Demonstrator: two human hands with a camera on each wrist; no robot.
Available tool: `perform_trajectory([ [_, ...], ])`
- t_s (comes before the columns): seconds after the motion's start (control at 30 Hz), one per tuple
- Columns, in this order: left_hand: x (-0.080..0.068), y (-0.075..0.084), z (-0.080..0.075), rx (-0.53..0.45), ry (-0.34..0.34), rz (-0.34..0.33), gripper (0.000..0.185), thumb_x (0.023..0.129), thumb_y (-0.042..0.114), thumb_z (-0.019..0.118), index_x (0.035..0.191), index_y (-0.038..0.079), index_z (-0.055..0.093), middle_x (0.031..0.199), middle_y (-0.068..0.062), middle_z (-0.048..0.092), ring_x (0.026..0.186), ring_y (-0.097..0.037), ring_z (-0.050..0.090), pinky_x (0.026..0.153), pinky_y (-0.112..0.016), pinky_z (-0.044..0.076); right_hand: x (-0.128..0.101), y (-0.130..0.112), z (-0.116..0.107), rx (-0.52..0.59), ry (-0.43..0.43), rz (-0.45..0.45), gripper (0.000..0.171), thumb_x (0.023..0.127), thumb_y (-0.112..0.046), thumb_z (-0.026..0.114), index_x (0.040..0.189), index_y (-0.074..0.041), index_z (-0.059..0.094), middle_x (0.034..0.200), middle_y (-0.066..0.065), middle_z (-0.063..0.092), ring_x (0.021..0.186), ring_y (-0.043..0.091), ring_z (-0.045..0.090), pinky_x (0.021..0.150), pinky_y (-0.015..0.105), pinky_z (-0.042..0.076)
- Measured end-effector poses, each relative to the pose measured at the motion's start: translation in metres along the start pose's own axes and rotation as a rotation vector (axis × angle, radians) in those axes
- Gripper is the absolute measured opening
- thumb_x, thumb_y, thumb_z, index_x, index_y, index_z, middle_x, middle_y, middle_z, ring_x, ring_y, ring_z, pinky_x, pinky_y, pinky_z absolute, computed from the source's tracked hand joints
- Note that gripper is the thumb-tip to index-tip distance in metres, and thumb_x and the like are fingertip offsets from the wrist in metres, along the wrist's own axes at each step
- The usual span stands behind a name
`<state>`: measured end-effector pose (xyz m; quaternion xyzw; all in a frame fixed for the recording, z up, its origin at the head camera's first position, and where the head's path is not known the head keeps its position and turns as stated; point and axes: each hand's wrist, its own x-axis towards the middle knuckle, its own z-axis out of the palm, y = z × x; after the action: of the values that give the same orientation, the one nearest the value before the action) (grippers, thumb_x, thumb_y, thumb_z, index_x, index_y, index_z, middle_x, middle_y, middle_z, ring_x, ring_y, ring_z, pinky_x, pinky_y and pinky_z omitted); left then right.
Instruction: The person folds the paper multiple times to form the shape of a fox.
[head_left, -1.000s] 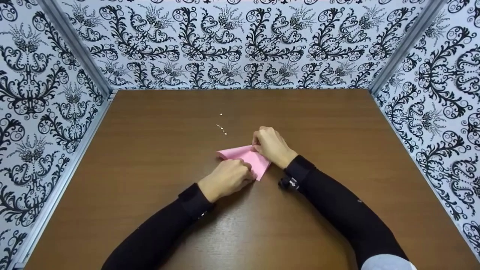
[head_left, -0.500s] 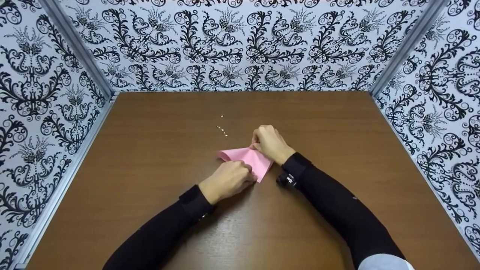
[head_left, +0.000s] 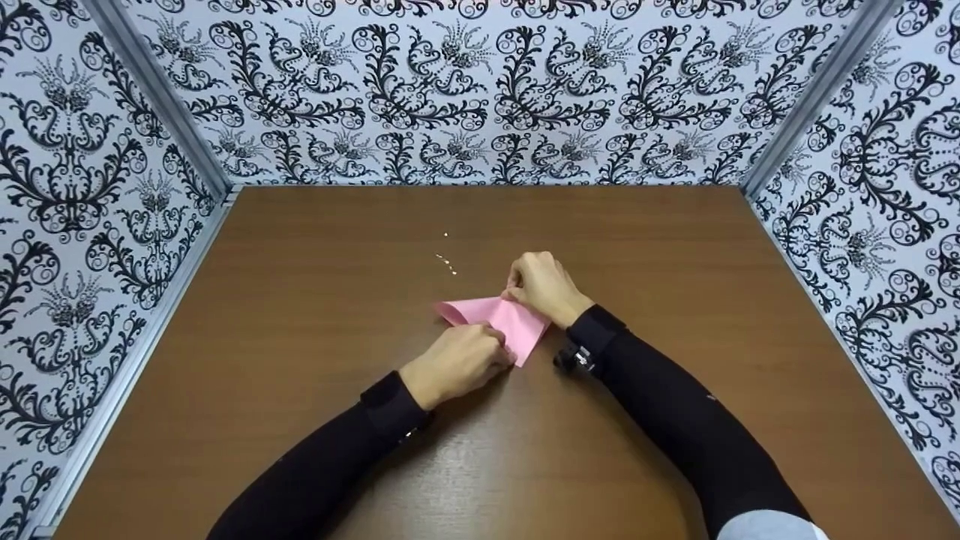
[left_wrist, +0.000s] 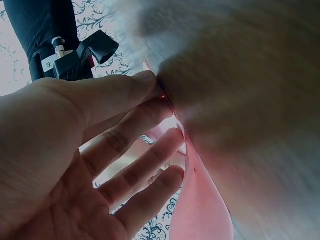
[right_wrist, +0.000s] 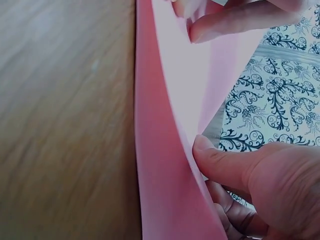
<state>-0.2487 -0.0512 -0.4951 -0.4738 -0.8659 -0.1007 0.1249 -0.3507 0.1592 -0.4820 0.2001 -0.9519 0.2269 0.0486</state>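
Roughly crosswise pink paper (head_left: 517,324), corner (head_left: 519,361) nearward

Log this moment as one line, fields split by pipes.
left hand: pinches pink paper | right hand: pinches its far edge | pink paper: bent over, left end curled | white specks: on table beyond paper
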Motion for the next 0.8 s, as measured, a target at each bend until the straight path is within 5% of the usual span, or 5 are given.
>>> perform_trajectory([
  [0.8, 0.001, 0.001, -0.001, -0.034, -0.056, -0.077, 0.016, 0.106, 0.018, 0.088, 0.090, 0.013, 0.086, 0.093, -0.003, 0.085, 0.087, -0.026, 0.084, 0.079, -0.044, 0.071, -0.004, 0.014, 0.000, 0.036, -0.001, 0.035, 0.016, 0.098, -0.020, 0.098, 0.091, -0.008, 0.091, 0.095, 0.011, 0.089, 0.089, 0.031, 0.078, 0.082, 0.046, 0.064],
])
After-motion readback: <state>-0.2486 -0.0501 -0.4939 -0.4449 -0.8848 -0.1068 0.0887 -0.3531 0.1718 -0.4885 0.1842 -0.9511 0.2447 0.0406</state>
